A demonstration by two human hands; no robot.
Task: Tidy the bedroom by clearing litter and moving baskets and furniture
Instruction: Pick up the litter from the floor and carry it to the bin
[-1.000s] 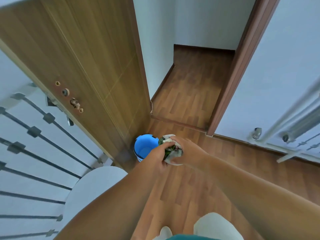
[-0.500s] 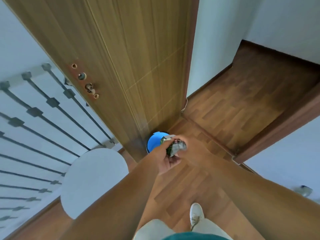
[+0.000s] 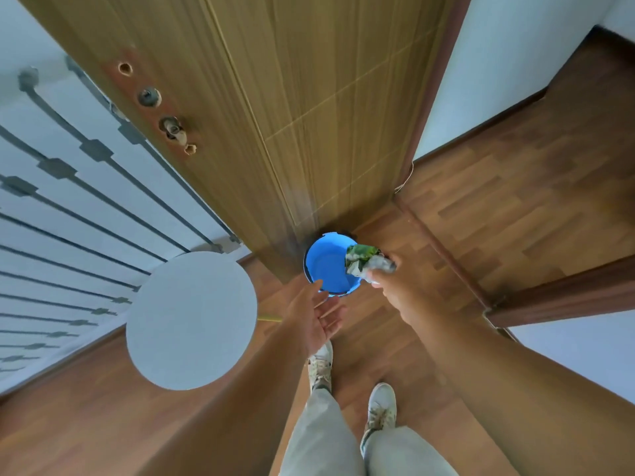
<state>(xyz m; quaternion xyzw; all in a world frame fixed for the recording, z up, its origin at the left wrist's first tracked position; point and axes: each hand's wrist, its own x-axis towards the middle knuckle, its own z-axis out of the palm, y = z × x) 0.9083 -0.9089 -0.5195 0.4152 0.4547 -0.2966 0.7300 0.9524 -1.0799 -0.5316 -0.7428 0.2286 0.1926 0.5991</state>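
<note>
A round blue bucket (image 3: 324,266) stands on the wooden floor at the foot of an open wooden door (image 3: 268,108). My right hand (image 3: 398,286) grips a crumpled green and white wrapper (image 3: 362,264) and holds it over the bucket's right rim. My left hand (image 3: 316,314) hovers just in front of the bucket, palm up and fingers spread, holding nothing.
A round white table top (image 3: 190,324) stands to the left of my feet. Behind it runs a white wall with grey metal bars (image 3: 68,214). The doorway to the right opens onto more wooden floor (image 3: 515,187). My shoes (image 3: 379,410) are on the floor below.
Both hands held the wrapper together before. Now my left hand has let go and dropped back, open, while my right hand carries the wrapper over the bucket. The view has tilted down.
</note>
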